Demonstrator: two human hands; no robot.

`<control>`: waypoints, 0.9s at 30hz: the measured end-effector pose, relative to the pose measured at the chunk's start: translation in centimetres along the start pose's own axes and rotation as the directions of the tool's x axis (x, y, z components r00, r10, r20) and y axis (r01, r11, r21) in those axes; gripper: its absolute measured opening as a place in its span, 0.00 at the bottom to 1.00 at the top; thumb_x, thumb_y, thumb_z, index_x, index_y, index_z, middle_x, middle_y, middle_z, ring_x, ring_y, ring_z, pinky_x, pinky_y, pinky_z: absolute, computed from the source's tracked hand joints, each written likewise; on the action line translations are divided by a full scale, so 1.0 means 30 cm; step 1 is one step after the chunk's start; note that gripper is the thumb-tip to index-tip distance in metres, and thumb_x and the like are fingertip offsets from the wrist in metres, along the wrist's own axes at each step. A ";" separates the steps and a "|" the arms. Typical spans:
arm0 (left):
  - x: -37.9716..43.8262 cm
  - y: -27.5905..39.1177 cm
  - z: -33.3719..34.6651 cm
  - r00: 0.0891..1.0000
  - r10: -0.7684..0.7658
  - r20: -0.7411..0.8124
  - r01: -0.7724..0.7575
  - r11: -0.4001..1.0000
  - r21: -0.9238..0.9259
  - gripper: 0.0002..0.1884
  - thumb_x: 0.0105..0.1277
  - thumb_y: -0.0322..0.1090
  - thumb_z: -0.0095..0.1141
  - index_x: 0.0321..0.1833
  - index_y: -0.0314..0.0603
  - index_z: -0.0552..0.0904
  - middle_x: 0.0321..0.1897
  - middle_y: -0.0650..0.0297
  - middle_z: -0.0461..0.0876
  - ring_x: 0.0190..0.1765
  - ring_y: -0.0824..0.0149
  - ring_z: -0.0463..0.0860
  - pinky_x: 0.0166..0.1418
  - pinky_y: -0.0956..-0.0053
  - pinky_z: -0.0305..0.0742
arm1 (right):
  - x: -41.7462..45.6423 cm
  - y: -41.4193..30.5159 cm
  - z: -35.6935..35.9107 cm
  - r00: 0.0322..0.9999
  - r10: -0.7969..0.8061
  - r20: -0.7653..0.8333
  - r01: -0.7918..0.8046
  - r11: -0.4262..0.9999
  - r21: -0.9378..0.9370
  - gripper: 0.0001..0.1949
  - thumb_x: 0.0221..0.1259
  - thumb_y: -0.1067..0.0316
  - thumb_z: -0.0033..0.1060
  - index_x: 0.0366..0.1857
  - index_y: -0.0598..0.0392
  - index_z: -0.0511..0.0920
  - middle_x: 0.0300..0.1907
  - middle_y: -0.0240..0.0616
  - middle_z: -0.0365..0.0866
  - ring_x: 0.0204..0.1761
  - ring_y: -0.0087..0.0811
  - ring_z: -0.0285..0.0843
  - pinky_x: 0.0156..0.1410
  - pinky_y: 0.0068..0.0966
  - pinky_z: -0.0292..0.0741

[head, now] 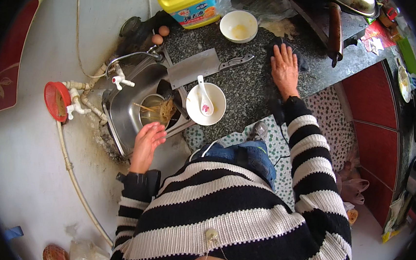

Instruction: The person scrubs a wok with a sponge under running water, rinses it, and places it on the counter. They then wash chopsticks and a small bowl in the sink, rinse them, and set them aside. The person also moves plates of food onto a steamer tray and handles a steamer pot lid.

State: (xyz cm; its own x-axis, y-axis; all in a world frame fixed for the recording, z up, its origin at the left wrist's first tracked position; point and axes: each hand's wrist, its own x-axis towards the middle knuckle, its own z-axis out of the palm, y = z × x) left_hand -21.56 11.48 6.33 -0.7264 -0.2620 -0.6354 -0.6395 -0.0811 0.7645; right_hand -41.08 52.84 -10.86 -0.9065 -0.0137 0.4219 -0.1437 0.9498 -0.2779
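Note:
My right hand (283, 70) lies flat on a dark cloth (301, 61) on the speckled stone countertop (250, 85). My left hand (147, 145) hovers at the near edge of the steel sink (124, 105), fingers apart and holding nothing. Inside the sink stands a metal pot (147, 103) with chopsticks (144, 106) and a brown fibrous scrubber (167, 111). A cleaver (194, 68) rests across the sink's rim and the counter. Beside it, a white bowl (218, 94) holds a white ceramic spoon (205, 102). Another white bowl (239, 27) with yellowish residue sits farther back.
A yellow jug of cleaner (185, 4) and two brown eggs (160, 34) stand behind the sink. The handle of a wok (335, 33) juts over the counter at the right. Taps (118, 80) and a red plastic bowl (57, 100) are by the left wall.

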 end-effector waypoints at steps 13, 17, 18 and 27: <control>0.245 -0.069 0.244 0.983 -0.132 0.131 0.115 0.985 0.127 0.29 0.70 0.38 0.57 0.70 0.34 0.64 0.47 0.54 0.79 0.39 0.64 0.84 0.39 0.71 0.83 | -0.247 -0.309 -0.021 0.997 -0.029 0.075 0.015 0.983 0.181 0.19 0.68 0.75 0.46 0.62 0.54 0.77 0.68 0.46 0.72 0.74 0.45 0.63 0.79 0.42 0.56; 0.273 -0.106 0.266 0.989 -0.096 0.109 0.073 0.977 0.198 0.24 0.71 0.37 0.55 0.67 0.37 0.68 0.46 0.57 0.81 0.40 0.65 0.85 0.43 0.69 0.83 | -0.302 -0.395 -0.024 0.993 -0.077 0.085 0.056 0.973 0.226 0.21 0.60 0.78 0.48 0.59 0.57 0.77 0.67 0.49 0.72 0.73 0.48 0.63 0.79 0.44 0.57; 0.267 -0.100 0.269 0.992 -0.050 0.114 0.029 0.983 0.181 0.22 0.70 0.35 0.55 0.65 0.38 0.71 0.43 0.58 0.82 0.39 0.66 0.85 0.41 0.69 0.83 | -0.308 -0.425 -0.023 0.991 -0.089 0.098 0.065 0.973 0.224 0.22 0.60 0.78 0.48 0.60 0.57 0.76 0.67 0.49 0.71 0.74 0.48 0.62 0.79 0.44 0.57; 0.296 -0.100 0.328 0.930 0.366 0.034 -0.341 0.825 0.450 0.19 0.57 0.28 0.56 0.53 0.34 0.81 0.43 0.47 0.86 0.41 0.56 0.88 0.46 0.65 0.81 | -0.353 -0.495 -0.015 0.964 -0.161 0.210 0.119 0.973 0.199 0.28 0.64 0.68 0.53 0.71 0.55 0.66 0.76 0.47 0.59 0.80 0.46 0.48 0.83 0.44 0.45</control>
State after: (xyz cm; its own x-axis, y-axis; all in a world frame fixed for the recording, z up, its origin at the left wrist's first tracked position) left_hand -28.57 18.85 -2.66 -0.9182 -0.2404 -0.3150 -0.3932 0.4549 0.7990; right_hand -29.17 39.01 -10.82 -0.9345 -0.2314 0.2705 -0.3265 0.8599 -0.3924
